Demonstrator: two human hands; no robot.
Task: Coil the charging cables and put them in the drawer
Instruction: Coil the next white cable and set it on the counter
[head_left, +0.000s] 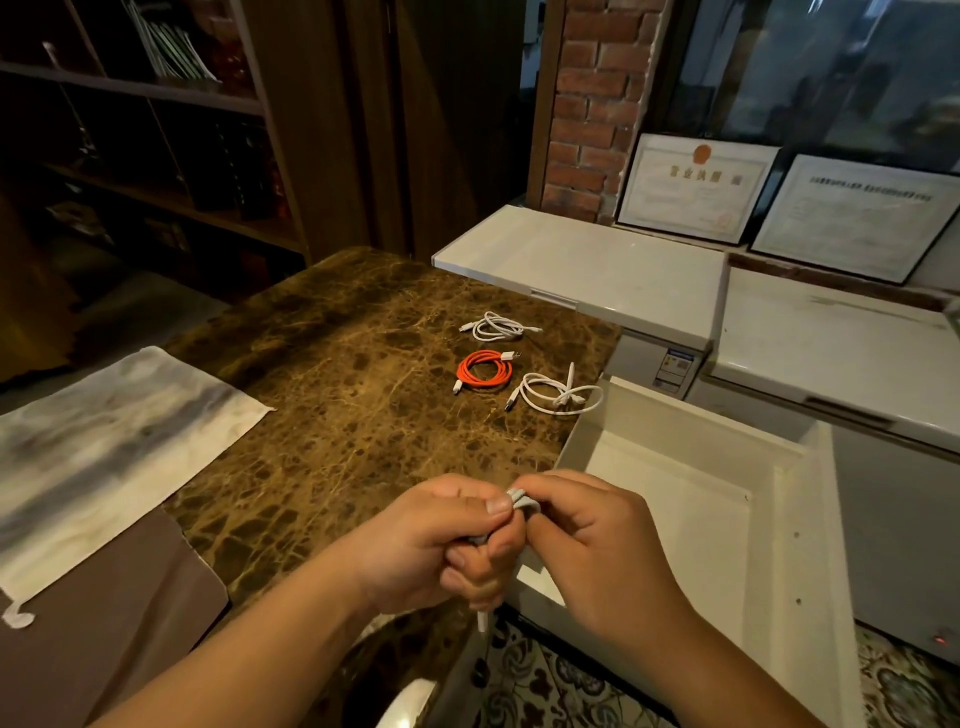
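Both hands are up close now, bunched over a grey-white cable (521, 501). Left hand (447, 540) has its fingers curled tight around the gathered loops, thumb pressed on top; right hand (582, 525) pinches the same bundle at its upper end with fingertips. One plug end (482, 621) dangles loose below the left fist, right over the gap between the marble top and the open drawer (769, 519).

Here's the risk, as I read it: that free tail isn't tucked, so if either pinch relaxes the springy loops could pop open and the coil unravels, or the whole bundle drops to the patterned floor instead of into the drawer. The cable looks thin and smooth, so it could slip.

Further out on the marble countertop (337, 395), glossy brown with pale veining, three cables wait: an orange cable (484, 372) wound in a neat round ring, a white cable (558, 395) just beside it, loosely looped with a knot, and another white coil (498, 326) behind. The drawer looks like hard white plastic, flat-bottomed, nothing visible inside.
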